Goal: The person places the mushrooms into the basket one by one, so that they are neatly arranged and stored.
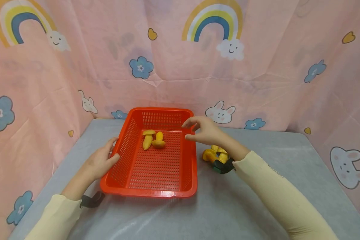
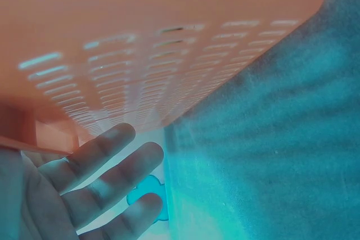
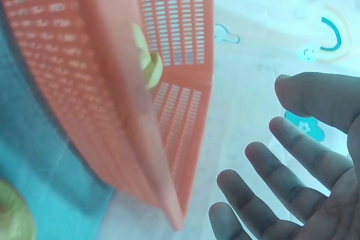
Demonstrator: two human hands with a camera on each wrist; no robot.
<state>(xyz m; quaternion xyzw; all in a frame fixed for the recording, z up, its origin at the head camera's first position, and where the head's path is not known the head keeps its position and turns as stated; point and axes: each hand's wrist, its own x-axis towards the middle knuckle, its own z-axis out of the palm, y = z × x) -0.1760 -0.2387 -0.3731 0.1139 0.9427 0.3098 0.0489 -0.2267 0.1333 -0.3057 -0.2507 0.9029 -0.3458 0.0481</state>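
Note:
A red plastic basket (image 1: 150, 193) with slotted walls stands on the table, left of centre. Two yellow mushrooms (image 1: 148, 141) lie on its floor towards the back. At the basket's left rim is my left hand (image 1: 100, 161), its thumb and fingertips touching the edge. In the left wrist view, its fairly straight fingers (image 2: 115, 181) show along the outer wall. My right hand (image 1: 205, 130) hovers at the right rim with fingers spread and slightly bent, holding nothing. More yellow mushrooms (image 1: 210, 155) lie on the table below my right forearm, which partly hides them.
The grey tabletop (image 1: 228, 206) extends around the basket. A pink curtain (image 1: 174, 90) printed with rainbows, rabbits and flowers hangs behind the table and along both sides. Dark wrist straps (image 1: 92, 200) show at both cuffs.

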